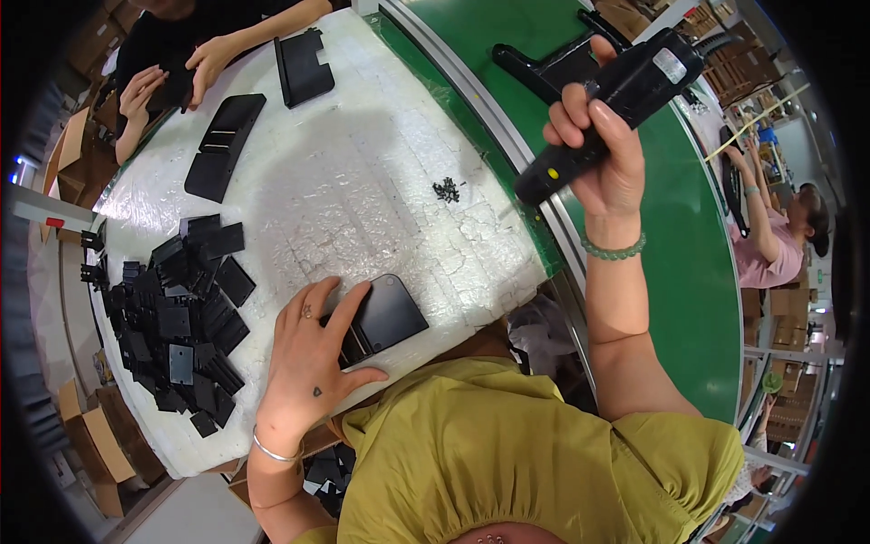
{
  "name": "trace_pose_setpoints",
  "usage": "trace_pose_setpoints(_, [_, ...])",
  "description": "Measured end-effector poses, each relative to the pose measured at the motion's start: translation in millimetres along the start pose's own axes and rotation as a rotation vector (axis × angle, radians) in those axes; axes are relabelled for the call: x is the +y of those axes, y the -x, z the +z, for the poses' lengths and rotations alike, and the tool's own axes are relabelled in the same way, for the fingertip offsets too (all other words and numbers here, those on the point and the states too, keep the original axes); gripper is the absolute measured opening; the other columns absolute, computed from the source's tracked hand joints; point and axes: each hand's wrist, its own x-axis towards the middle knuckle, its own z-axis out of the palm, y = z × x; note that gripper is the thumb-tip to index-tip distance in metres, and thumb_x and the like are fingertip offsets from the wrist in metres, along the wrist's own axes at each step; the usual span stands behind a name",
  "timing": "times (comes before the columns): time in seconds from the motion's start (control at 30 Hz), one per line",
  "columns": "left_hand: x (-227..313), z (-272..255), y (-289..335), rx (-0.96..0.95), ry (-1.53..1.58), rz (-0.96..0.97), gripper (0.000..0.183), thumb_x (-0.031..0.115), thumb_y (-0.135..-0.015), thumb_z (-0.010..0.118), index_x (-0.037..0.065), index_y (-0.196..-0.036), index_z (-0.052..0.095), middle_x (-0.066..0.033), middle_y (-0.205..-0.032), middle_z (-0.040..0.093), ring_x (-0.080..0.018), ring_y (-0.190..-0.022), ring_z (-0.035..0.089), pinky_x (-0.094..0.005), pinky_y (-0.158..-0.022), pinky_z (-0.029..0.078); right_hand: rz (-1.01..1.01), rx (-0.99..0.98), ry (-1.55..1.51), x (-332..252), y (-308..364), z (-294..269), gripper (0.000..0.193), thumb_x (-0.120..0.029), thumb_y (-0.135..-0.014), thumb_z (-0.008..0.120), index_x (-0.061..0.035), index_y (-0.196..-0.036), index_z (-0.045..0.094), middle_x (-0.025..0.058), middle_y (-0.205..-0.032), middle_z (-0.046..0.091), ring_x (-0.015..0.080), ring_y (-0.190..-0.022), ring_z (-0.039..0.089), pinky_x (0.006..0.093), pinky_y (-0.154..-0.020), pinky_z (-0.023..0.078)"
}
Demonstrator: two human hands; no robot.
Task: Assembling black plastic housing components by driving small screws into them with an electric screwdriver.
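Beneath the left hand (pixel 308 358): a black panel (pixel 391 313) in place, the black handheld tool (pixel 625 109) held apart

The panel lies flat under the spread left fingers, with the index finger across its surface and the thumb at its near side. Work on it appears partway: the panel is positioned, but the tool touches neither it nor the screws (pixel 446 189), which lie loose beyond and to the right of the left fingertips. Whether any screw is already seated cannot be told. Much material seems unused, judging by the heap of small black plates (pixel 175 322) left of the left fingers.

The panel is dark and smooth, with a soft sheen, rounded corners and small round marks near its far edge; narrow pale lines show beside the thumb, and the hand hides the rest. The fingers of the right hand (pixel 603 154) are closed around the tool, its tip below and to their left. Well beyond the left fingertips lie a slotted black panel (pixel 222 150) and a notched black panel (pixel 305 68), near a co-worker's hands (pixel 210 65).
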Motion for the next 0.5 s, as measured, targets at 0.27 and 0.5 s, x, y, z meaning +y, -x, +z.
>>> trace_pose_setpoints(0.27, [0.5, 43.6, 14.2, 0.125, -0.067, -0.112, 0.08, 0.033, -0.065, 0.076, 0.004, -0.131, 0.042, -0.0146, -0.133, 0.041, -0.0328, -0.118, 0.04, -0.0406, -0.095, 0.032, -0.128, 0.268, 0.042, 36.7, -26.6, 9.3, 0.024, -0.005, -0.076, 0.066, -0.0002, -0.097, 0.054, 0.0042, -0.063, 0.048, 0.0133, -0.054, 0.047, 0.0276, -0.053, 0.041])
trace_pose_setpoints(0.5, [2.0, 42.3, 10.3, 0.103, -0.132, -0.033, 0.089, 0.039, -0.067, 0.073, -0.002, -0.136, 0.033, -0.0165, -0.14, 0.034, -0.0356, -0.121, 0.036, -0.0441, -0.1, 0.03, -0.097, 0.384, 0.136, 55.5, -16.6, 8.1, 0.019, -0.004, -0.075, 0.057, -0.0023, -0.093, 0.051, 0.0026, -0.063, 0.044, 0.0133, -0.056, 0.043, 0.0293, -0.058, 0.04])
